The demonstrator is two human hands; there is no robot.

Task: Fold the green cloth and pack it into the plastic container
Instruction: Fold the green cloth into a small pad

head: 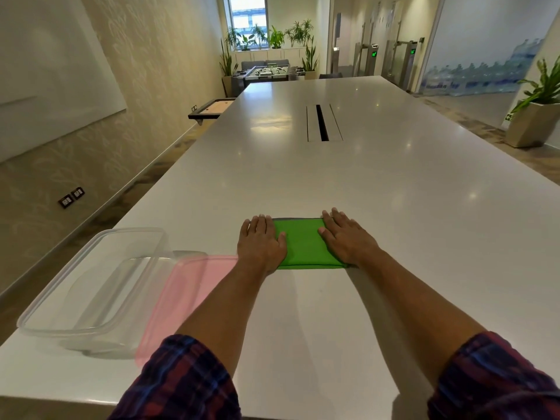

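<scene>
We saw a long, glossy white surface [378,183] filling most of the frame. At the lower left sat the clear rectangular plastic container [91,286], with a translucent pink plastic lid [185,295] lying flat just beside it toward the centre. The folded green cloth [301,244] lay flat at the frame's centre. Our left hand [262,241] and right hand [344,237] pressed its two ends, each grip flat with straight fingers.

Cloth [303,244]: bright green. Lid [181,295]: translucent pink. Container [91,286]: clear. Table [363,192]: white. Sleeves [181,383]: red-blue plaid.
</scene>
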